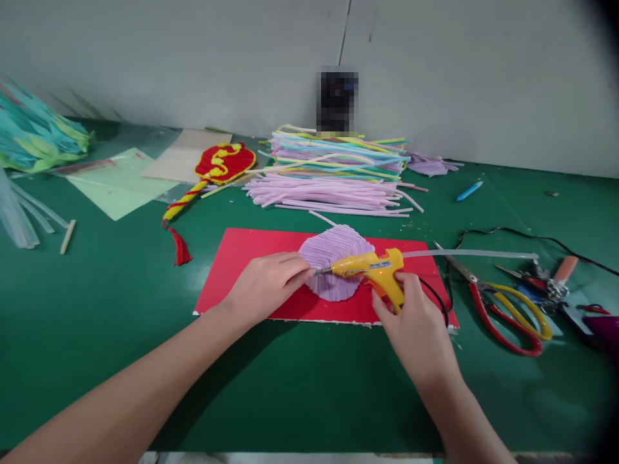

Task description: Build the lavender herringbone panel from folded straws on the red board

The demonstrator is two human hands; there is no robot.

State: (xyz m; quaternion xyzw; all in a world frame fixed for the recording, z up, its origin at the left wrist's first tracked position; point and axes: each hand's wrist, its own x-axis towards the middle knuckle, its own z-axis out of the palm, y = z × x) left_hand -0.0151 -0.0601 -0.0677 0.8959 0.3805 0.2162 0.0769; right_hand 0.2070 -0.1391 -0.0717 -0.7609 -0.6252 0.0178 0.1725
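My right hand (418, 316) grips a yellow hot glue gun (370, 264) by its handle, with a finger near the orange trigger. A long clear glue stick (469, 253) sticks out of the gun's back. The metal nozzle points left over a lilac rounded piece (333, 241) made of pipe cleaners laid in rows. At that piece's left edge, my left hand (271, 280) is closed, fingertips pinching it close to the nozzle. Exactly what lies under those fingertips is hidden. Beneath the lilac piece is a red board (246, 258) with a frayed white front edge.
Behind the board lies a pile of pastel pipe cleaners (333, 190). A red and yellow fan (225, 161) with a tassel is to its left. Scissors (512, 316), a black cord (522, 235) and a blue pen (469, 191) lie right. Glue sticks (22, 212) lie far left.
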